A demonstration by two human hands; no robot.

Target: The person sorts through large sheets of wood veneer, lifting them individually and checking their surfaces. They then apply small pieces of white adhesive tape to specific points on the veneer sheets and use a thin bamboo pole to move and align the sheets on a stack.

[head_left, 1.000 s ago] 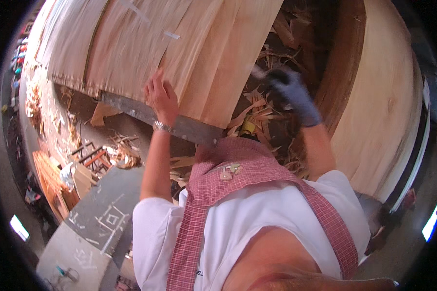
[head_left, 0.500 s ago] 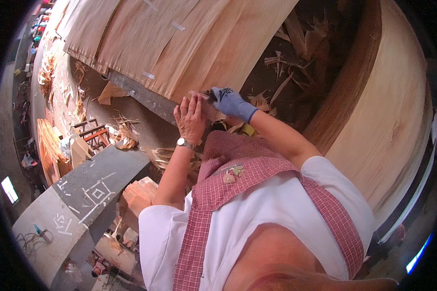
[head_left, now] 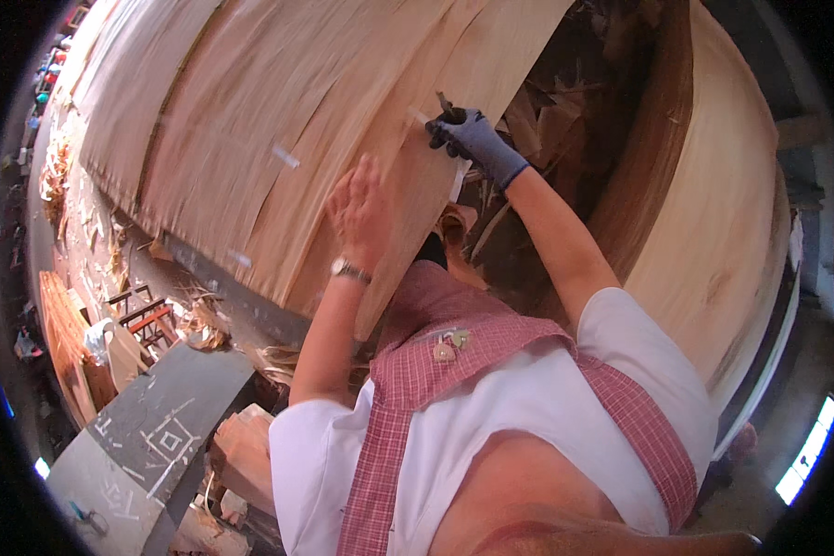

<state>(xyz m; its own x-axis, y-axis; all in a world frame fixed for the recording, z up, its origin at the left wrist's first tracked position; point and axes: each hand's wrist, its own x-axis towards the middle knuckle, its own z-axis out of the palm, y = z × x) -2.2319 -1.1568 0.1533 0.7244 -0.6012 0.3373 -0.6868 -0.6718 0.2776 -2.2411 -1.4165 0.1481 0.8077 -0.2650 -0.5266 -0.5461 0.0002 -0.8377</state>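
Note:
Broad, thin wood veneer sheets (head_left: 250, 120) lie in front of me, with short pale tape strips (head_left: 285, 157) across their joints. My left hand (head_left: 358, 211), bare and slightly blurred, is over the sheet with its fingers stretched out and nothing in them. A watch (head_left: 350, 270) is on that wrist. My right hand (head_left: 474, 141), in a blue-grey glove, is closed around a small dark-handled tool (head_left: 447, 104) near the sheet's right edge. The tool's working end cannot be made out. A whitish strip (head_left: 458, 179) shows just below the glove.
Torn veneer scraps (head_left: 547, 120) fill a dark gap right of the sheet. Beyond it stands a thick, curved-looking veneer stack (head_left: 704, 213). At lower left are a grey board (head_left: 181, 398) with white marks, a pile of wood pieces (head_left: 243, 449) and a reddish frame (head_left: 148, 317).
Both hands have moved from the sheet's near edge farther forward over it, the gloved one also rightward. They have moved apart from the loose veneer piece between them. The view has shifted.

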